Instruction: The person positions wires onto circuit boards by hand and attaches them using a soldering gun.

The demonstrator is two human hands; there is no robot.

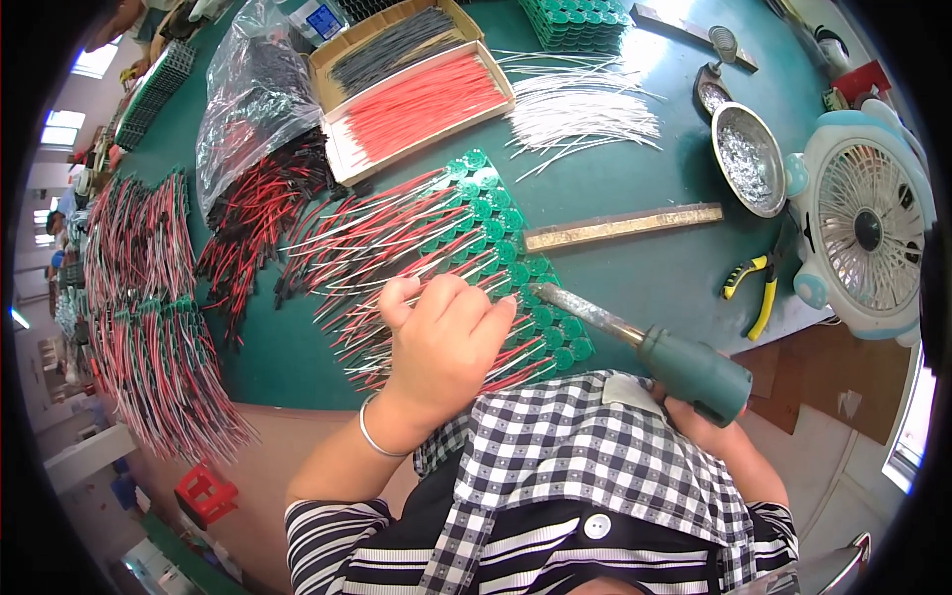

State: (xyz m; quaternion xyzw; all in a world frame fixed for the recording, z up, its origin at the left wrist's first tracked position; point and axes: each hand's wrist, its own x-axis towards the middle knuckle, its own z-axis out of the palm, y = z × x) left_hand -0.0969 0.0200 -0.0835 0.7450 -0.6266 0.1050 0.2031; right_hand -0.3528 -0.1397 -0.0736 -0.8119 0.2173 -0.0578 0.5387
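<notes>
Closed in a pinch, my left hand point(443, 342) hovers over a panel of round green circuit boards point(488, 213) with red and white wires point(382, 223) fanning out to its left. Whatever lies between those fingers is hidden, though wires run close by. My right hand point(696, 421), partly behind the handle, is shut on a soldering iron point(694, 372) with a dark green body. Its metal tip point(550, 294) points left and reaches the boards just right of my left fingers. Whether it touches a joint I cannot tell.
Beyond the panel are a box of red wires point(426, 107), loose white wires point(585, 109) and a long bar point(625, 228). To the right stand a metal bowl point(723, 124), yellow-handled pliers point(764, 309) and a fan point(863, 228). Wired boards point(149, 307) hang over the left edge.
</notes>
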